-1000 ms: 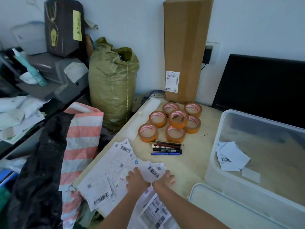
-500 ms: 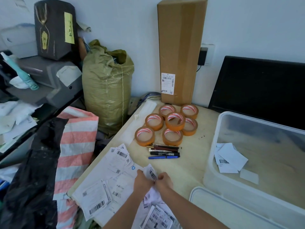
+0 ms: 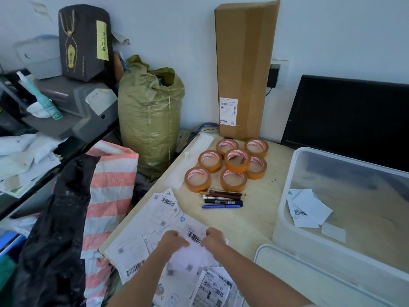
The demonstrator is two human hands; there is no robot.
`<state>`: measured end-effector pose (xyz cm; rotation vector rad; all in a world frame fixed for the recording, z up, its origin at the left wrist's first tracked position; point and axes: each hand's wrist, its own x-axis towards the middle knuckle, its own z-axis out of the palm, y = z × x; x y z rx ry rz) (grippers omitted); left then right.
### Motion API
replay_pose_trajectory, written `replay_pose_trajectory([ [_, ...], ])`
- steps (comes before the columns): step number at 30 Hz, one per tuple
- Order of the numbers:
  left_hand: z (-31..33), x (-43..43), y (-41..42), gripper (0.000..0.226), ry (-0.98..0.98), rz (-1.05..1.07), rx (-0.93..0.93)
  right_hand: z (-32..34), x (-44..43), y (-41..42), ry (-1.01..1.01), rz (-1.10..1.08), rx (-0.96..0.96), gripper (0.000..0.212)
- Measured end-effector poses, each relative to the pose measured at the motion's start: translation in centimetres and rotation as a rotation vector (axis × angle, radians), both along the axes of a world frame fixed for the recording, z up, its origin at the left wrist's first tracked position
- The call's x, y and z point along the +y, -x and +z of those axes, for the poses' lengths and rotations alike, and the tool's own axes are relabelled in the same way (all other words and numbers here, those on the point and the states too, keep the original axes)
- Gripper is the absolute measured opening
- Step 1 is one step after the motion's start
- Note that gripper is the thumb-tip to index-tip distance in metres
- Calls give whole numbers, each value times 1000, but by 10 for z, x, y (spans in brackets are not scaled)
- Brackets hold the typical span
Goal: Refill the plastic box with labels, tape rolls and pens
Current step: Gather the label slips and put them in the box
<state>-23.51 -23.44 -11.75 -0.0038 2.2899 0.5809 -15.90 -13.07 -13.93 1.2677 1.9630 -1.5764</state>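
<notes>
White shipping labels (image 3: 159,220) lie in a loose heap at the near left of the wooden table. My left hand (image 3: 173,240) and my right hand (image 3: 213,238) sit side by side on the heap, both gripping one bunch of labels with a barcode (image 3: 194,238) showing between them. Several orange tape rolls (image 3: 230,166) cluster farther back, one stacked on the others. Several pens (image 3: 223,199) lie in a row just in front of them. The clear plastic box (image 3: 285,209) stands at the right, with a few labels (image 3: 307,209) on its floor.
The box's clear lid (image 3: 309,282) lies in front of it at the near right. A tall cardboard carton (image 3: 243,63) and a black monitor (image 3: 345,116) stand against the wall. A green sack (image 3: 150,120) and a striped bag (image 3: 110,196) crowd the table's left edge.
Both hands went from flat on the labels to closed fingers, gathering a bunch of labels between them. The view drifted slightly.
</notes>
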Motion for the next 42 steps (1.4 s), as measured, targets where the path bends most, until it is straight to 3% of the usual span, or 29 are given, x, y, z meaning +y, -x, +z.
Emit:
replay_pose_trajectory([
  [3, -11, -14, -11, 50, 291, -145, 119, -9, -20, 1, -110, 166, -105, 47],
  [6, -22, -16, -25, 75, 194, 56, 118, -15, -39, -3, -8, 71, -76, 63],
  [8, -26, -13, -33, 83, 92, 166, 86, -16, -44, -8, -6, 43, -93, 62],
  [10, -27, -10, -36, 72, 58, 179, 72, -18, -42, -11, -14, 58, -105, 55],
  [13, -20, -6, -35, 6, 46, 44, 78, -23, -32, -12, -26, 143, -139, 26],
  [15, -22, -2, -28, 25, -30, 8, 37, -21, -25, -15, -20, 142, -136, 20],
  [17, -12, 0, -22, 8, -169, 17, -45, -16, -17, -15, -43, 84, -117, 29],
  [19, 4, 2, -15, 10, -295, 15, -124, -5, -7, -13, -83, 12, -105, 37],
  [22, 26, 9, -8, 12, -403, 44, -158, 14, 10, -11, 46, -167, 87, 29],
  [24, 40, 16, -7, 20, -441, 82, -153, 32, 19, -14, 156, -238, 181, 34],
  [28, 56, 22, -11, 29, -441, 74, -99, 50, 28, -18, 148, -205, 177, 37],
  [32, 77, 34, -23, 16, -470, 70, -47, 72, 36, -28, 170, -255, 265, 22],
  [37, 105, 53, -33, 25, -587, 44, -70, 110, 54, -43, 117, -243, 311, 24],
  [42, 137, 83, -47, 13, -690, 92, -107, 145, 81, -58, 26, -310, 468, 23],
])
